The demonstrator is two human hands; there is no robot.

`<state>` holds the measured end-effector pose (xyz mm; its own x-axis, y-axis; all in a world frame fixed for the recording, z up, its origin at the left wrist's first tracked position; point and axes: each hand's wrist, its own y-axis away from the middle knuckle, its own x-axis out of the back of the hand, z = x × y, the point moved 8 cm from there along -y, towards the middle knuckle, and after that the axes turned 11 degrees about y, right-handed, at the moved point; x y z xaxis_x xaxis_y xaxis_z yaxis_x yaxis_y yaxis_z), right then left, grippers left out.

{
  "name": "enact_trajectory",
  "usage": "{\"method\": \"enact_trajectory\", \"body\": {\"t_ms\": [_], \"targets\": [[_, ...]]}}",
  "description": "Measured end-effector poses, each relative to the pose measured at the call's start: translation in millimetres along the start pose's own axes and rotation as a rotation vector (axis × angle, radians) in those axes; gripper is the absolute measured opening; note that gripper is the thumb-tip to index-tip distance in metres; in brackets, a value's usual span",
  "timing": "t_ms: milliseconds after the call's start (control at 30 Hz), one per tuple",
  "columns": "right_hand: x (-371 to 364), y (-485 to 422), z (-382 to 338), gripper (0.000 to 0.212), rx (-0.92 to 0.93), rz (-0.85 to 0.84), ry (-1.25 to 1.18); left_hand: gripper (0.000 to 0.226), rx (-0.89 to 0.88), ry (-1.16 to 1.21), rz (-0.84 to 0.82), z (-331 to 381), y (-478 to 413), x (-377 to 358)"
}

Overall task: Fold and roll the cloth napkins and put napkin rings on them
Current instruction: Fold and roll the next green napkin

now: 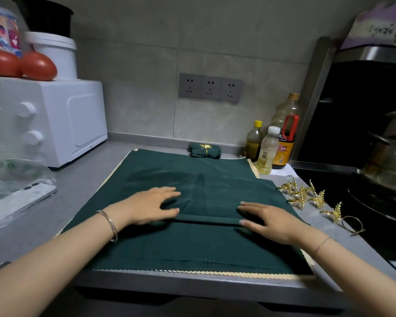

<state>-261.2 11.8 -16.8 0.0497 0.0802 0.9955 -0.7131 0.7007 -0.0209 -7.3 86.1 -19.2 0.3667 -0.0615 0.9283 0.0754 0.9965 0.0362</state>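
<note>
A dark green cloth napkin lies spread on a stack of the same napkins on the grey counter. Its near edge is turned into a narrow roll. My left hand presses on the roll's left end, fingers spread. My right hand presses on the right end. A rolled green napkin with a gold ring sits at the back by the wall. Several gold leaf-shaped napkin rings lie to the right of the cloth.
A white oven stands at the left, with a plastic bag in front of it. Oil and sauce bottles stand at the back right. A steel pot sits on the black stove to the right. The counter's front edge is close.
</note>
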Motion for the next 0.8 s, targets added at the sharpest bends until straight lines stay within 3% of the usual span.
{"method": "enact_trajectory", "body": {"t_ms": [67, 433, 567, 700, 800], "targets": [[0.3, 0.3, -14.5, 0.062, 0.051, -0.009, 0.078, 0.072, -0.02, -0.049, -0.019, 6.5, 1.7, -5.7], [-1.2, -8.2, -12.6, 0.047, 0.025, 0.0, 0.167, 0.049, -0.081, -0.279, 0.024, 1.8, 4.9, -7.4], [6.6, -2.8, -12.6, 0.042, 0.043, -0.027, 0.062, 0.043, -0.085, -0.276, 0.012, 9.4, 18.2, 8.1], [30.4, 11.2, -20.7, 0.027, 0.14, -0.103, -0.173, 0.021, -0.109, -0.178, -0.052, 17.3, 35.5, 32.9], [42.5, 17.4, -20.5, 0.02, 0.169, -0.175, -0.324, 0.038, -0.108, 0.018, -0.116, 16.0, 38.6, 42.1]]}}
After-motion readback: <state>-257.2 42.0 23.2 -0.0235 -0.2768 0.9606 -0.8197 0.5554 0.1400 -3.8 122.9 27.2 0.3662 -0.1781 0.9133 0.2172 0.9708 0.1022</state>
